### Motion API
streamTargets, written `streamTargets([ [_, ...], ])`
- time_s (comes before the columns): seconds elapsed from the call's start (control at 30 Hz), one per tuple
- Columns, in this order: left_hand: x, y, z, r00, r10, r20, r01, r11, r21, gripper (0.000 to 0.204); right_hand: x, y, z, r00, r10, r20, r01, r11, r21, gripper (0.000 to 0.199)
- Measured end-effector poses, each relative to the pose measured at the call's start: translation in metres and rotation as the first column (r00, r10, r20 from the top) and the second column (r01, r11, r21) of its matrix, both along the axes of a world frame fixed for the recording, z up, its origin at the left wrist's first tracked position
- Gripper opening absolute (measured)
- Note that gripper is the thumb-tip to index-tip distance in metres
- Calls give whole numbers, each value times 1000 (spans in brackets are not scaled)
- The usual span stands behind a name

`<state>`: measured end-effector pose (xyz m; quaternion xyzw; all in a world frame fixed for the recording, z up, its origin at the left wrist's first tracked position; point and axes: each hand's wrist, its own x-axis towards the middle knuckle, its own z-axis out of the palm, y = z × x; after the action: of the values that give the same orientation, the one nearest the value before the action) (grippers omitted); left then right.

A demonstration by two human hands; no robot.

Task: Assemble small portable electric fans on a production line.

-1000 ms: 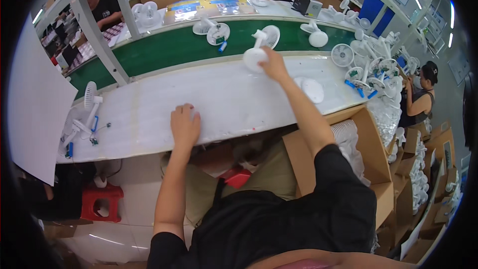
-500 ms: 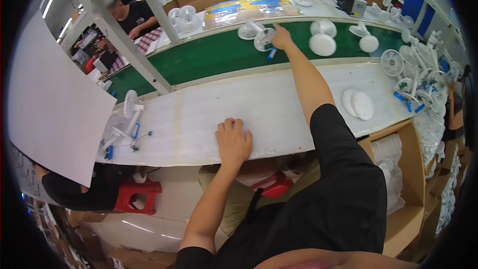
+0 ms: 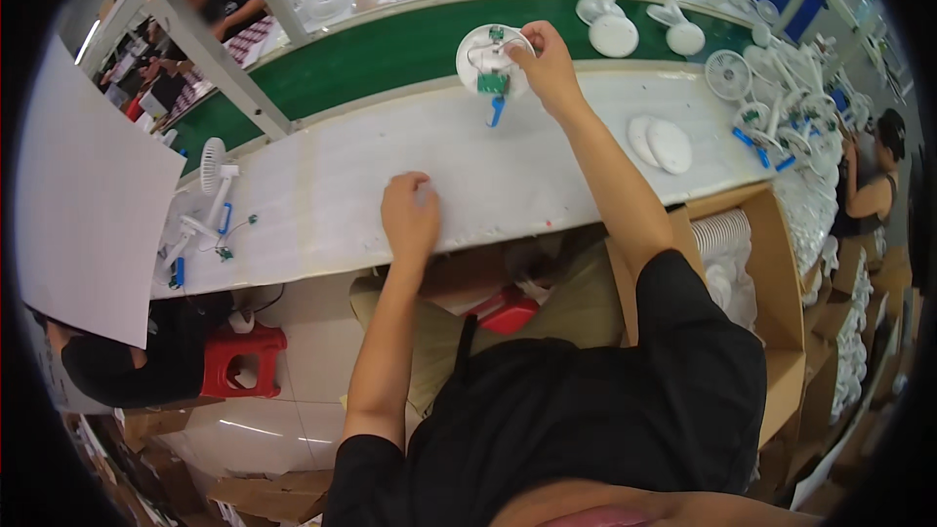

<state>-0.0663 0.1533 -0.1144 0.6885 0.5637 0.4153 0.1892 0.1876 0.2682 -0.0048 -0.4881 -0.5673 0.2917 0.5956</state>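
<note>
My right hand (image 3: 547, 63) reaches to the far edge of the white table (image 3: 342, 185) and grips a round white fan base (image 3: 485, 57), open side up, with a small green circuit board and a blue part hanging from it. The base lies half on the green conveyor belt (image 3: 381, 59). My left hand (image 3: 410, 215) rests palm down on the white table near its front edge and holds nothing.
Two white round covers (image 3: 662, 141) lie on the table to the right. More white fan bases (image 3: 625, 29) ride the belt. A small white fan (image 3: 210, 185) lies at the table's left. A cardboard box (image 3: 771, 263) with white parts stands at my right. Other people work around.
My right hand has pulled the white fan base from the belt toward the table's far edge. My left hand stays flat on the table. My head has shifted, so the view moved.
</note>
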Motion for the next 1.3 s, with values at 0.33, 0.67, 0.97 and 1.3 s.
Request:
streamTargets([
  [0.33, -20, -112, 103, 863, -338, 376, 274, 938, 214, 49, -162, -230, -7, 893, -100, -438, 146, 986, 73, 22],
  [0.67, -29, -119, 130, 822, -311, 477, 364, 931, -19, 39, -168, -241, -18, 754, 103, -649, 35, 980, 197, 33],
  [0.97, -4, -117, 127, 942, -318, 111, 294, 937, 189, 13, -153, -240, -12, 679, 117, -725, -86, 993, 80, 37],
  [1.3, -5, -96, 124, 717, -317, 621, 362, 931, 57, 9, -117, -227, -14, 837, 96, -538, -39, 992, 117, 26],
])
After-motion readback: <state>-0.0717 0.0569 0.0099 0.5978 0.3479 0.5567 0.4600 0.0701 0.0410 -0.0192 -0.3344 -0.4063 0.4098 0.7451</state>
